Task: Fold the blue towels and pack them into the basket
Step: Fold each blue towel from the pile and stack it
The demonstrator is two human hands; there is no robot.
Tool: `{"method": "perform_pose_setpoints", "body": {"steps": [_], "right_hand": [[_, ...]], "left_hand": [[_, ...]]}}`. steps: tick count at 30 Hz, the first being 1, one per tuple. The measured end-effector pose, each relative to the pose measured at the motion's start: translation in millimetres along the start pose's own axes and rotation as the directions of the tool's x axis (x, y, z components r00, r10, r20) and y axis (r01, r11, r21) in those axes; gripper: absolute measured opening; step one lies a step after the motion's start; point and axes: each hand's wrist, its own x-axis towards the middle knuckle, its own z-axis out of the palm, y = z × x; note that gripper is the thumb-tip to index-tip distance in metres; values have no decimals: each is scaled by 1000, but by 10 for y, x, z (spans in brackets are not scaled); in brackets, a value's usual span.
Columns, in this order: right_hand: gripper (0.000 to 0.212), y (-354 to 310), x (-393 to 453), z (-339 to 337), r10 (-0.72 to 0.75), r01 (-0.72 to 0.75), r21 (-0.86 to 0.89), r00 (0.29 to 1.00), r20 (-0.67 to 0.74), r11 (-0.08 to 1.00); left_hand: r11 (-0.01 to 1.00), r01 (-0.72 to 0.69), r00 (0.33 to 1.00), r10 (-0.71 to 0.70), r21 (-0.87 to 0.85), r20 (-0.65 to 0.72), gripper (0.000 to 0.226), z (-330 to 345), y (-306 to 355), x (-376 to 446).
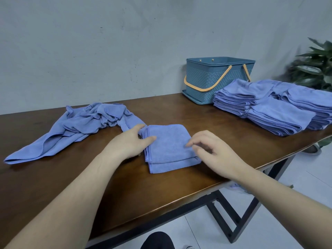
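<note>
Folded towel (169,146) flat on table (53,186), left-front of basket (218,79), pinned at its left edge by left hand (128,142), thumb on top, probably to steady layers; right hand (213,151) loosely curled above right edge, grasping nothing.

Periwinkle-blue towels (168,146), a teal woven-pattern basket (213,78) with orange handles (203,88), a dark brown table (161,186).
</note>
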Motion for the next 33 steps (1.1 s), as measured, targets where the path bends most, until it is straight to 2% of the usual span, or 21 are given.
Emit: {"method": "perform_pose_setpoints", "body": {"steps": [2,5,9,12,16,21,23,26,28,30,33], "right_hand": [[18,-52,84,-49,170,-170,4,985,-5,985],[31,-107,191,-95,374,-371,-47,920,117,928],[40,-170,316,-86,460,-474,75,875,148,877],[52,-181,374,-55,461,-486,220,873,158,846],[67,-177,415,-1,424,-469,405,883,201,785],[74,-87,410,-20,296,-320,406,947,122,856],[76,-74,408,-104,204,-221,352,975,83,909],[81,-116,410,-322,68,-101,284,990,121,953],[84,-128,405,-480,-7,-37,264,987,163,964],[84,-120,405,-604,-58,15,253,985,161,967],[82,-50,422,-771,-68,50,272,996,58,961]], "left_hand": [[1000,8,999,-7,-8,37,74,25,19,-33],[999,-31,999,31,5,7,72,84,44,-34],[990,-114,993,112,-82,-25,63,174,17,15],[984,-161,986,156,-74,-66,50,239,28,14],[978,-183,980,173,-101,-100,41,295,63,9],[976,-212,971,204,-57,-122,46,316,82,-8],[959,-265,948,240,-101,-211,48,285,121,4],[842,-461,861,348,-279,-371,67,130,230,112],[776,-485,873,403,-403,-275,91,0,359,210],[730,-419,895,431,-539,-112,100,-74,526,293],[612,-267,872,483,-745,84,73,-91,704,406]]}}
